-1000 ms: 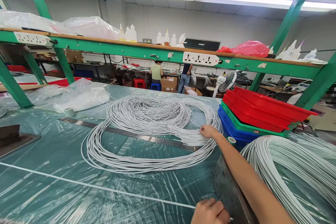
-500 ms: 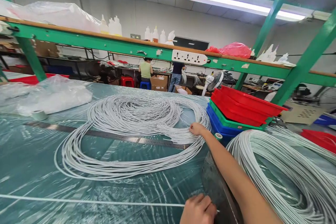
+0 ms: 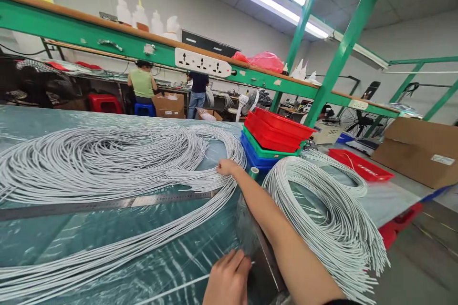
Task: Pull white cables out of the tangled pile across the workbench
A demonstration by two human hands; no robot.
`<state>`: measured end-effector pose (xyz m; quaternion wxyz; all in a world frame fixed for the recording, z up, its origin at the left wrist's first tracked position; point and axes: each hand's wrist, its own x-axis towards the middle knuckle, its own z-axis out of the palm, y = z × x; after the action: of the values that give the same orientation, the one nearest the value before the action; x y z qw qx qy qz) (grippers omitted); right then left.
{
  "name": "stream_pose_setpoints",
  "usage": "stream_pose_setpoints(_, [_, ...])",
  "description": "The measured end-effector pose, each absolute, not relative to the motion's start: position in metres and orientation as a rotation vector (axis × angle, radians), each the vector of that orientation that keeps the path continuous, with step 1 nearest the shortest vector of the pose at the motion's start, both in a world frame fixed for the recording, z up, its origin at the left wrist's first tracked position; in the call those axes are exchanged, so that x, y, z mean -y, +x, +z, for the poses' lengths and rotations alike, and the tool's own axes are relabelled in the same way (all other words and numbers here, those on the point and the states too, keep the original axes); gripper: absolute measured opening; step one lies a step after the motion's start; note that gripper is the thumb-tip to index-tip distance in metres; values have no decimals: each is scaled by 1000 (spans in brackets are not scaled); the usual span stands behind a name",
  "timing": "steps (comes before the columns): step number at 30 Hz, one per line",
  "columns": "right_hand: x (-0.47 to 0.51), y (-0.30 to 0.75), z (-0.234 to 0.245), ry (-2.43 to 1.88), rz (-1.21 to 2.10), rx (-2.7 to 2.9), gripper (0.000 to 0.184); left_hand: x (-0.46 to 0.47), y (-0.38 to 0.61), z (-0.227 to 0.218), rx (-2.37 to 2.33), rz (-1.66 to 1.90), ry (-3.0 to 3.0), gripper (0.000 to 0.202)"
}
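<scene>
1. Wire [image 3: 179, 288]: clasped in left hand [image 3: 229, 276], just beside metal block [image 3: 263, 267], over desk [image 3: 214, 238].
2. Right hand [image 3: 229, 167]: curled at right side of coil [image 3: 89, 171] on desk; cannot tell whether it grips anything.

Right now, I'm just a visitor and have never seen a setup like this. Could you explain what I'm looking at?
Gladly. There's no machine at work here, just a person's two bare hands. A camera worn on that person's head takes this view, looking forward and down.

On the shiny green tabletop lies a big loose coil of thin whitish cables, with a long flat steel ruler in front of it. To the right are a stack of red, green and blue plastic trays and another whitish cable bundle.

The left hand holds a single thin white cable in its fingers. The right hand reaches to the big coil; whether it grips anything, I can't tell.
</scene>
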<state>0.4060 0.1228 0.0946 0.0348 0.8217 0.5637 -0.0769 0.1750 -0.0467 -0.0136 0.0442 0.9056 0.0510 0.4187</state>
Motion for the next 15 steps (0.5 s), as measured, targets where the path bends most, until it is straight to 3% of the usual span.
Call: stream_pose_setpoints(15, [-117, 407, 76, 2503, -260, -1773, 28, 60, 171, -17, -238, 1211, 2789, 31])
